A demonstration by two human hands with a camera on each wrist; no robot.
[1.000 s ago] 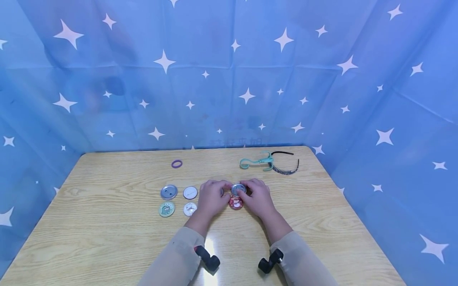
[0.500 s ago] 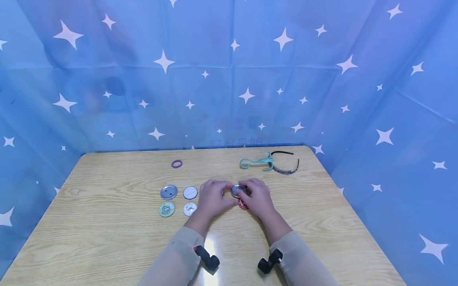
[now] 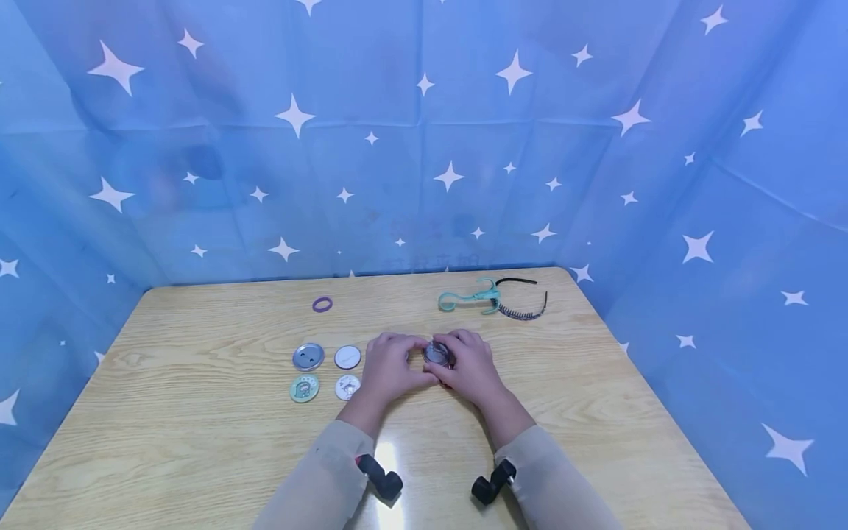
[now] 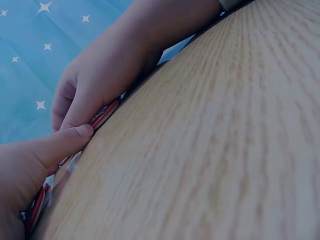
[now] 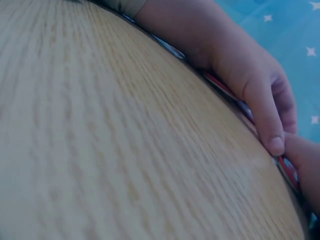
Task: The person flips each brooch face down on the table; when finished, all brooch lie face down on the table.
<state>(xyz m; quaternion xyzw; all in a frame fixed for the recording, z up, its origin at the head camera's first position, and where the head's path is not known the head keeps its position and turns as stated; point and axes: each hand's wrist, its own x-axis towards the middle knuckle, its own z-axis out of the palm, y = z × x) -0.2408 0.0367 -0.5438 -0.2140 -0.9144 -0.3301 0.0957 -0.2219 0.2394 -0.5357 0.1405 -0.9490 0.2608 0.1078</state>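
In the head view a round pin badge (image 3: 436,354), metal back facing up, lies between both hands near the table's middle. My left hand (image 3: 391,366) holds its left side with a curved index finger and thumb. From the right, my right hand (image 3: 469,366) pinches the same badge, its thumb over the near edge. The thumbs meet in the left wrist view, where a red badge rim (image 4: 106,114) shows beside the right hand (image 4: 102,85). Another red rim (image 4: 37,210) peeks out under the left hand (image 4: 25,170). Most of these badges is hidden by fingers.
Left of the hands lie a large metal-backed badge (image 3: 308,357), a white round badge (image 3: 347,357), a green cartoon badge (image 3: 304,388) and a white cartoon badge (image 3: 347,387). Behind are a purple hair tie (image 3: 322,304), a teal clip-like item (image 3: 486,296) and a black headband (image 3: 523,315).
The red patterned badge that showed in front of the metal-backed one is now almost covered. My left thumb has moved right to the badge's near edge. The view has shifted slightly.
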